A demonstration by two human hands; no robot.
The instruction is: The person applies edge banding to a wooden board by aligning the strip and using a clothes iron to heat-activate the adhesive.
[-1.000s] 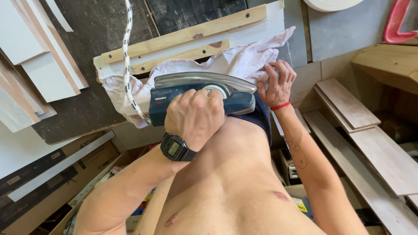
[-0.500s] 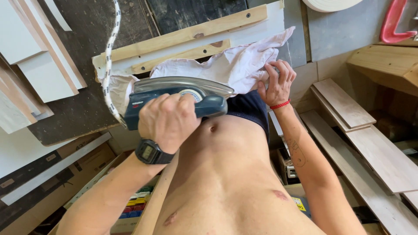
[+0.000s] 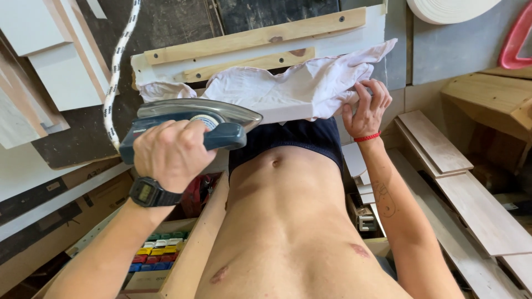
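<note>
My left hand (image 3: 170, 154) clenches the handle of the blue steel-soled iron (image 3: 221, 123) at ten o'clock. My right hand (image 3: 366, 108) pinches the crumpled white cloth (image 3: 288, 86) at one o'clock. I judge this mid-pressing, and any further stroke needs the cloth held taut. A carton of small coloured boxes (image 3: 151, 256) sits at seven o'clock.
</note>
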